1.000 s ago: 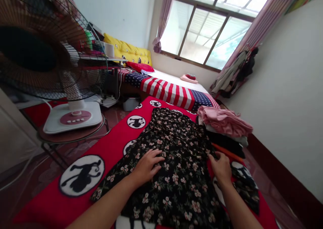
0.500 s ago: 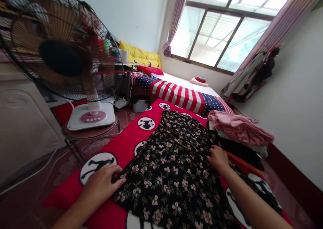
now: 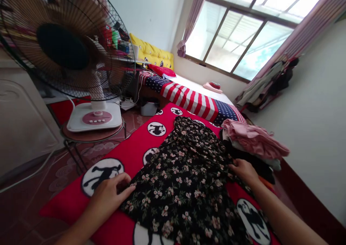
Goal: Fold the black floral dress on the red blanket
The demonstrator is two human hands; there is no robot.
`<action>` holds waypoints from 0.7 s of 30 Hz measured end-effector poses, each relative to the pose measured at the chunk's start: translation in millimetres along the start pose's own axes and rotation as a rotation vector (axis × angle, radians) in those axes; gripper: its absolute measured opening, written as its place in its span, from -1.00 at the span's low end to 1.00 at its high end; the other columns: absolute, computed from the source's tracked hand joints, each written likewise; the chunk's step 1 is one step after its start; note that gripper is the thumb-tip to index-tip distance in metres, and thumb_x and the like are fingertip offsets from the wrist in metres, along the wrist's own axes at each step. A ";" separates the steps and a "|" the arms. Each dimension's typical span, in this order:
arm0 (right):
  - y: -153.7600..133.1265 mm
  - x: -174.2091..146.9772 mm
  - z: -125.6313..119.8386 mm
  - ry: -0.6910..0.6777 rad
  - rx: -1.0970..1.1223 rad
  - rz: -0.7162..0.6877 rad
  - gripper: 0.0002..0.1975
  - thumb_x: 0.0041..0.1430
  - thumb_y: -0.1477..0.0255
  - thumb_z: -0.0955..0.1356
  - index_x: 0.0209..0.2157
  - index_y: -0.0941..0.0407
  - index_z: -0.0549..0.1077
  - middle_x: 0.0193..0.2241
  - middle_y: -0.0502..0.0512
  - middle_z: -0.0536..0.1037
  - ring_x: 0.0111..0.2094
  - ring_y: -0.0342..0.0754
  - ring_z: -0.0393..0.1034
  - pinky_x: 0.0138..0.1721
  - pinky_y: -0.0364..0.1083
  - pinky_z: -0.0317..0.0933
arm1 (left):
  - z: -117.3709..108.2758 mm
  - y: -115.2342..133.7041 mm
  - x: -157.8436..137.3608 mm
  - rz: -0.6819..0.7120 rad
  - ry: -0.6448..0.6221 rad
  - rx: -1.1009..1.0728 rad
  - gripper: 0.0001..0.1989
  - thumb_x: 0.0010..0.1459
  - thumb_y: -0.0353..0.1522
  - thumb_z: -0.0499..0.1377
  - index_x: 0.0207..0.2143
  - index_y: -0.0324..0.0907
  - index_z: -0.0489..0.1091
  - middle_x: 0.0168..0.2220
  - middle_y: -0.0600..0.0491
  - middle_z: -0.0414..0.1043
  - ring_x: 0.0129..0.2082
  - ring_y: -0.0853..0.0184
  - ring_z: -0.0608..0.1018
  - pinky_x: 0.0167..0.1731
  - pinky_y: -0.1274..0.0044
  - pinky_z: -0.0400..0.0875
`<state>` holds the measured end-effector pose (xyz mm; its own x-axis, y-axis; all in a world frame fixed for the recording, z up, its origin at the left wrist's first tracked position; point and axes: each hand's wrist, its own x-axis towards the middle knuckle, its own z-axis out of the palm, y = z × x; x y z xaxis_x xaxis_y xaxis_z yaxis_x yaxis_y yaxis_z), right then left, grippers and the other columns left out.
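Floral dress point(image 3: 186, 180) spread flat on the red blanket point(image 3: 129, 155), lengthwise, narrow end toward the window point(image 3: 238, 39), wide hem toward the camera. Laid out that way, by the look of it, to keep the cloth smooth and both side edges within reach.

Left hand point(image 3: 108, 196) down at the dress's left edge, near the hem corner. Palm low on the blanket, fingers bent, fingertips and thumb closing on the fabric edge right beside a white roundel point(image 3: 102, 174). Reads as a pinch on the cloth, though the actual contact sits half hidden under the fingers. Forearm coming in from the bottom left, low and nearly flat.

Right hand point(image 3: 244, 169) over at the opposite edge, farther up the dress. Fingers curled onto the fabric, pressing or gripping; cannot tell which. Wrist straight, forearm stretched long from the bottom right corner, so a wider reach on this side than on the left.

Folded pile point(image 3: 254, 144), pink on top and dark beneath, just beyond the right hand, close against the dress's right side. Handy spot, kept out of the spread area.

Fan point(image 3: 67, 43) on a small round stand point(image 3: 92, 137) off to the left, well apart from the dress. Striped bed point(image 3: 194, 101) past the blanket's far end.
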<state>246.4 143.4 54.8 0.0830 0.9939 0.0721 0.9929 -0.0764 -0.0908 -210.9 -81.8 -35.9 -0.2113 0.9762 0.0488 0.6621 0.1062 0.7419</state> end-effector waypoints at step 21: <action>58.3 -189.1 14.0 -0.220 0.600 0.099 -0.66 -0.18 0.13 0.38 -0.69 0.08 0.29 -0.71 -0.03 0.35 -0.62 -0.13 0.21 -0.58 -0.16 0.08 | 4.4 -10.1 5.9 -0.016 0.093 -0.070 -0.59 -0.07 -0.03 0.16 -0.30 -0.13 0.48 -0.47 0.07 0.55 -0.44 0.27 0.58 -0.42 0.58 0.45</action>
<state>287.4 -47.9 21.9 0.0894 0.9822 -0.1651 0.7564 -0.1748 -0.6303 -215.7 -76.3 -46.0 -0.2896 0.9523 0.0962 0.6071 0.1051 0.7876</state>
